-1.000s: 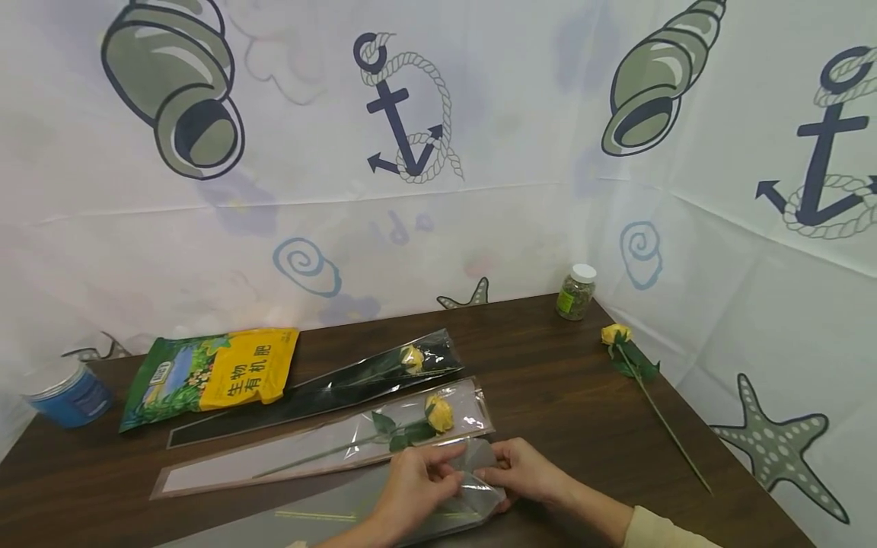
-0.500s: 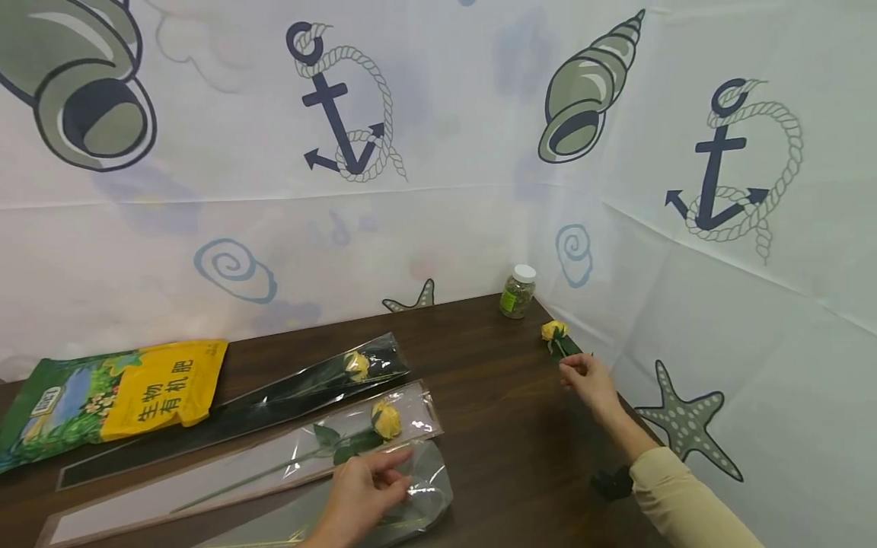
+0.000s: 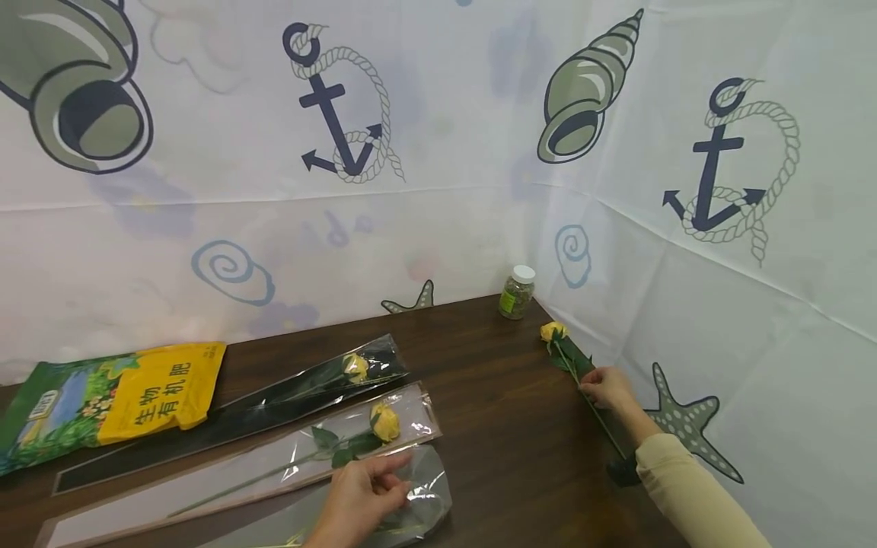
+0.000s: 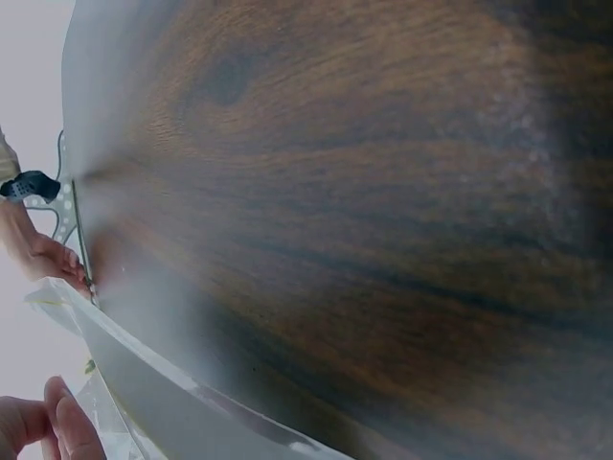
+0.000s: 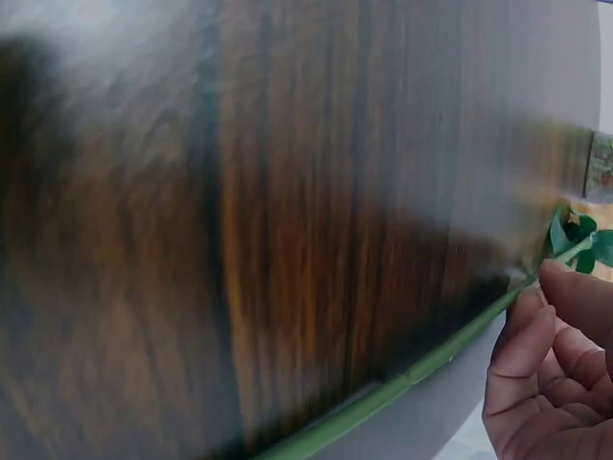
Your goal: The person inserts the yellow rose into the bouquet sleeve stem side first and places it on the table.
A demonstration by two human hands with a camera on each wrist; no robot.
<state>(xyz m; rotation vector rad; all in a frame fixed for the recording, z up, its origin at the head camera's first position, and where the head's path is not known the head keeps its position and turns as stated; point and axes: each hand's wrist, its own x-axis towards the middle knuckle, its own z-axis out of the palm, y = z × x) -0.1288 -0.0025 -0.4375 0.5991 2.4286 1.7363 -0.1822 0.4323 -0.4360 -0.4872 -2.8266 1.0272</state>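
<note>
At the right table edge my right hand pinches the green stem of a yellow rose between thumb and forefinger. The right wrist view shows the long stem running down from those fingertips, with leaves beyond them. My left hand pinches the clear film of a grey flower sleeve near its wide end, at the table's front. In the left wrist view the lifted sleeve stands beside the left fingers. Its lower part runs out of the head view.
Behind it lie a white sleeve and a black sleeve, each with a yellow rose inside. A yellow and green fertilizer bag lies at the left. A small white-lidded jar stands at the back right corner.
My right hand has left the grey sleeve, reached right and taken the rose's stem, then drawn slightly toward me along it. The left hand stays at the sleeve. The head view has turned right.
</note>
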